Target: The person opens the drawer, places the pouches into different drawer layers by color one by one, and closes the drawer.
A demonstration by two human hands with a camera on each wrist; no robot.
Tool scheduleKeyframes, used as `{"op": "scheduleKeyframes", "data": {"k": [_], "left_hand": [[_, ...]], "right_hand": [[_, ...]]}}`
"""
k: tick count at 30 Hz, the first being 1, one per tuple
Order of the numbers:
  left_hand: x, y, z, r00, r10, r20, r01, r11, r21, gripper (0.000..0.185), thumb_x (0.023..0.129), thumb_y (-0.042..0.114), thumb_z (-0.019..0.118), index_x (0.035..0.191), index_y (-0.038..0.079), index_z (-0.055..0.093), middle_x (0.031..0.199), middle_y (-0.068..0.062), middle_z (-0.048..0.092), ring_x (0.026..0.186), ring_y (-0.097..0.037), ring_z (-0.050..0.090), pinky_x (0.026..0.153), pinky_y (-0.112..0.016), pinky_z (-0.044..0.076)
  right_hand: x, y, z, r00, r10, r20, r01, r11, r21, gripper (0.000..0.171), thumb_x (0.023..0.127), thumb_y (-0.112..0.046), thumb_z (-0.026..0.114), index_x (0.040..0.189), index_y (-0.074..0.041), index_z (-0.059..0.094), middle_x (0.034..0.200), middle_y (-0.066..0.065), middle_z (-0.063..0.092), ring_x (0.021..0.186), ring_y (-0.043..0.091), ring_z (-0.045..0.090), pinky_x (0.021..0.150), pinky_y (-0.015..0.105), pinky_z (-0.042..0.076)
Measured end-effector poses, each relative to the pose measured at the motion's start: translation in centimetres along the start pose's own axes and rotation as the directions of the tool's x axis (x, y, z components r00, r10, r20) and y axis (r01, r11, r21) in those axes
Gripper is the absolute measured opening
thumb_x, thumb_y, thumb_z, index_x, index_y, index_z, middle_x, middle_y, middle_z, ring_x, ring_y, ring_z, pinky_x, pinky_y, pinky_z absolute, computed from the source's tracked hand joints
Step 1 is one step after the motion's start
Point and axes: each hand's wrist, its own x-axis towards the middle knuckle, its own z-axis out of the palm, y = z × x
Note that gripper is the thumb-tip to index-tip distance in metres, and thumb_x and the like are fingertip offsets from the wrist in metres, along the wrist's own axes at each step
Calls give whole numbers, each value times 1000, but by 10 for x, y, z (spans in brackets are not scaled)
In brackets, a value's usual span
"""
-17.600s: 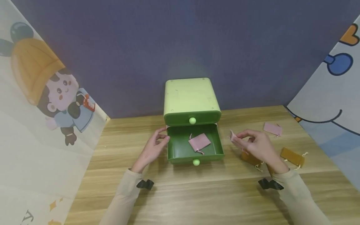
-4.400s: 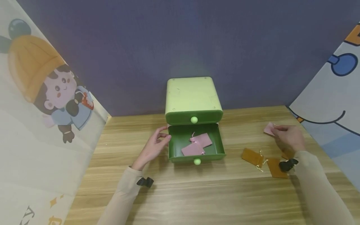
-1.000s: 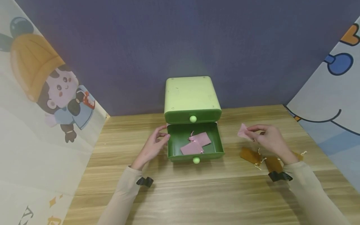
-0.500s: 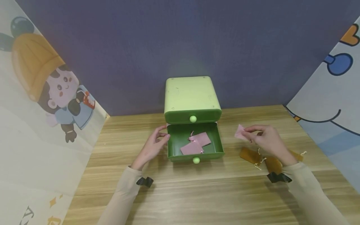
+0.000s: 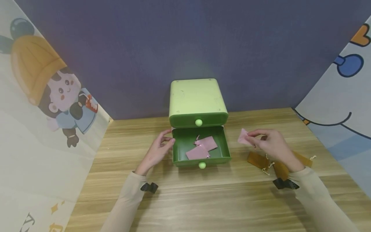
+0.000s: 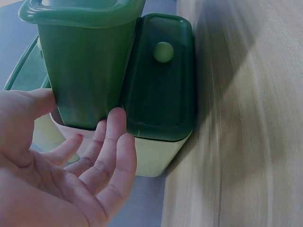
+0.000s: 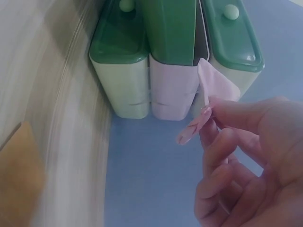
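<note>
My right hand pinches a small pink drawstring pouch between thumb and fingers, above the table just right of the pulled-out drawer. In the right wrist view the pouch has its drawstring end at the fingertips. The green drawer sticks out of the middle tier, with two pink pouches overlapping inside. My left hand rests at the drawer's left side, holding nothing. In the left wrist view its relaxed fingers lie near the drawer's side wall, with the thumb at its edge.
The light green cabinet stands against the dark blue back wall, its top drawer pushed in. Several brown drawstring pouches lie on the wooden table below the right hand, partly covered by it. Cartoon-printed panels flank both sides.
A second pink pouch has joined the first in the drawer. My right hand has picked the pink pouch off the table's right side and carried it left. My left hand has stayed put.
</note>
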Motion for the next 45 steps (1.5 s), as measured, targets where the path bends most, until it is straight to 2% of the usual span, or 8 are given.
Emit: {"op": "scheduleKeyframes", "data": {"k": [8, 15, 22, 27, 32, 39, 45], "left_hand": [[1, -1, 0, 1000, 0, 0, 0, 1000, -5, 60, 111, 24, 59, 163, 8, 36, 139, -31, 63, 94, -26, 72, 89, -55, 63], [1, 0, -1, 1000, -4, -3, 4, 1000, -5, 60, 111, 26, 59, 164, 8, 36, 140, -31, 63, 95, -25, 73, 90, -55, 63], [2, 0, -1, 1000, 3, -1, -3, 1000, -4, 61, 111, 26, 59, 163, 7, 36, 140, -31, 63, 95, -25, 73, 89, -54, 63], [2, 0, -1, 1000, 7, 7, -6, 1000, -4, 61, 111, 26, 58, 163, 5, 35, 140, -33, 61, 95, -24, 72, 87, -50, 63], [2, 0, -1, 1000, 6, 5, -6, 1000, -4, 61, 111, 26, 58, 163, 5, 35, 141, -33, 61, 95, -25, 72, 87, -50, 63], [1, 0, -1, 1000, 3, 1, -3, 1000, 2, 60, 111, 25, 58, 163, 5, 35, 140, -33, 62, 95, -26, 73, 87, -50, 62], [0, -1, 0, 1000, 6, 3, -6, 1000, 7, 61, 111, 26, 58, 163, 4, 35, 141, -33, 61, 95, -24, 73, 85, -47, 63]], "right_hand": [[0, -10, 3, 1000, -1, 21, 1, 1000, -4, 32, 99, -37, 77, 113, -9, 82, 54, -2, 62, 43, 8, 43, 36, 27, 34], [2, -20, 5, 999, -15, 30, 16, 1000, -19, 29, 99, -35, 78, 112, -9, 83, 55, 5, 62, 44, 8, 41, 39, 24, 31], [4, -29, 7, 997, -75, 20, 76, 997, -17, 25, 97, -31, 80, 108, -9, 84, 50, -7, 49, 43, 6, 38, 39, 23, 28], [5, -33, 9, 994, -110, 22, 110, 994, -11, 22, 97, -28, 81, 107, -8, 84, 53, -5, 56, 44, 5, 39, 39, 22, 27], [5, -38, 12, 995, -94, 42, 94, 996, -2, 24, 98, -31, 80, 109, -10, 84, 59, -3, 64, 46, 5, 42, 41, 22, 28], [7, -51, 19, 991, -128, 26, 128, 992, -2, 21, 96, -29, 81, 106, -11, 85, 54, -7, 58, 47, 6, 42, 41, 22, 26], [11, -57, 27, 987, -156, 28, 154, 986, 61, 18, 95, -24, 82, 105, -10, 85, 56, -6, 60, 46, 5, 40, 41, 21, 27]]}}
